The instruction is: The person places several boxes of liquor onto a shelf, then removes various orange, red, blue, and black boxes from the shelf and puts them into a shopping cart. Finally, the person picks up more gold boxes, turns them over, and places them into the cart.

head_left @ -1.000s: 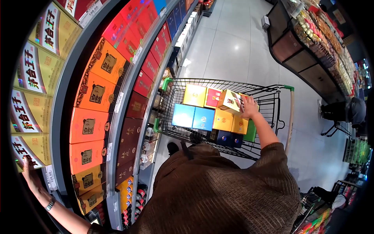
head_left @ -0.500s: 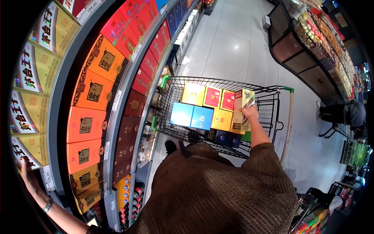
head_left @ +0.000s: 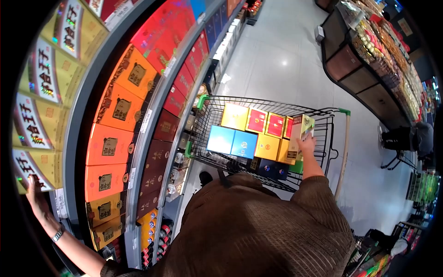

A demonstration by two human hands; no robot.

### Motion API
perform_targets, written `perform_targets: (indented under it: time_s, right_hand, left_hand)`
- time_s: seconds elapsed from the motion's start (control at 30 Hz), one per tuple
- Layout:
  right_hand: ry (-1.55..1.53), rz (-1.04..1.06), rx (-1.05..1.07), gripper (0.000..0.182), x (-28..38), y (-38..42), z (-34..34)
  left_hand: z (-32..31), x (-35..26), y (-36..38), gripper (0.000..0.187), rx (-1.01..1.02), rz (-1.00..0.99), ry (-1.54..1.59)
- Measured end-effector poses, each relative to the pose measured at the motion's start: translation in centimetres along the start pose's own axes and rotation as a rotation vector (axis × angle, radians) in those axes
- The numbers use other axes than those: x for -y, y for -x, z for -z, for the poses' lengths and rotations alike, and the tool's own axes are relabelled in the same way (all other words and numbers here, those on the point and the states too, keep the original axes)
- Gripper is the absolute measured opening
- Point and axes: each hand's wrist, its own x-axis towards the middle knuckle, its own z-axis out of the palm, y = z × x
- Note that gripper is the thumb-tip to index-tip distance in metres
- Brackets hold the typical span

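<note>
My left hand [head_left: 34,193], with a metal watch on the wrist, reaches to the lowest gold liquor box [head_left: 44,162] on the shelf at far left. Its fingers are apart, tips against the box's front corner; the dark image edge cuts off part of the view there. In the cart, my right hand [head_left: 307,144] grips a tan-and-gold carton [head_left: 296,147] near its upper end. Beside that carton stand yellow boxes [head_left: 235,115], red boxes [head_left: 257,121] and blue boxes [head_left: 243,144]. Darker blue boxes [head_left: 273,169] lie lower down.
A black wire shopping cart [head_left: 333,159] with green corners stands in front of me. Orange boxes [head_left: 110,147] and dark red boxes [head_left: 153,159] fill the shelves at left. Across the tiled floor [head_left: 272,51] is a display counter [head_left: 360,71]; a person [head_left: 408,138] stands at right.
The tan-and-gold carton has shifted right in the cart, uncovering another red-and-yellow box beside it. My left hand stays at the lowest gold box. The whole view has shifted slightly.
</note>
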Motion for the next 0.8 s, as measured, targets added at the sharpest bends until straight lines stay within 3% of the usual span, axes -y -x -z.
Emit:
perform_targets:
  time_s: [0.1,0.13,0.17,0.2,0.23,0.27,0.33,0.37,0.57,0.63,0.7,0.77,0.8]
  right_hand:
    - [0.097,0.122,-0.292,0.094,-2.2,-0.1,-5.1]
    - [0.096,0.227,-0.278,0.094,-2.6,-0.2,-5.8]
    - [0.098,0.299,-0.373,0.091,-2.2,1.0,-6.8]
    - [-0.090,0.451,-0.437,0.091,-3.8,-0.3,-10.0]
    - [0.037,0.473,-0.456,0.091,-2.1,2.5,-8.9]
    - [0.026,0.515,-0.423,0.094,-2.6,2.8,-10.5]
    - [-0.025,0.493,-0.318,0.090,1.9,7.9,-7.3]
    - [-0.072,0.579,-0.392,0.087,2.1,8.1,-8.7]
    - [-0.293,0.672,-0.267,0.081,6.8,11.2,-5.9]
    - [-0.362,0.732,-0.287,0.080,7.3,11.3,-5.2]
    - [-0.427,0.795,-0.314,0.079,7.1,11.0,-4.8]
    - [-0.447,0.787,-0.314,0.077,8.0,12.8,-2.8]
    - [-0.461,0.801,-0.315,0.076,8.3,13.3,-2.3]
  left_hand:
    - [-2.4,-0.1,0.8,0.038,-0.134,-0.054,-0.056]
    - [-3.2,-0.4,1.0,0.039,-0.097,-0.052,-0.040]
    - [-5.8,-1.3,1.9,0.039,-0.129,-0.111,-0.044]
    - [-6.9,-2.0,2.6,0.040,-0.059,-0.101,-0.040]
    - [-10.9,-4.0,3.9,0.040,-0.111,-0.184,-0.047]
    - [-12.2,-4.8,4.4,0.037,-0.109,-0.202,-0.074]
    - [-13.8,-5.8,4.8,0.036,-0.105,-0.213,-0.051]
    - [-14.4,-6.2,5.0,0.041,-0.091,-0.251,-0.011]
    - [-17.1,-7.2,6.3,0.083,-0.128,-0.535,0.167]
    - [-18.1,-6.9,7.6,0.101,-0.247,-0.694,0.000]
    - [-20.3,-7.3,10.1,0.113,-0.563,-0.757,-0.579]
    - [-21.8,-6.0,11.1,0.117,-0.693,-0.971,-0.700]
    - [-22.0,-6.1,11.9,0.118,-0.661,-1.082,-0.802]
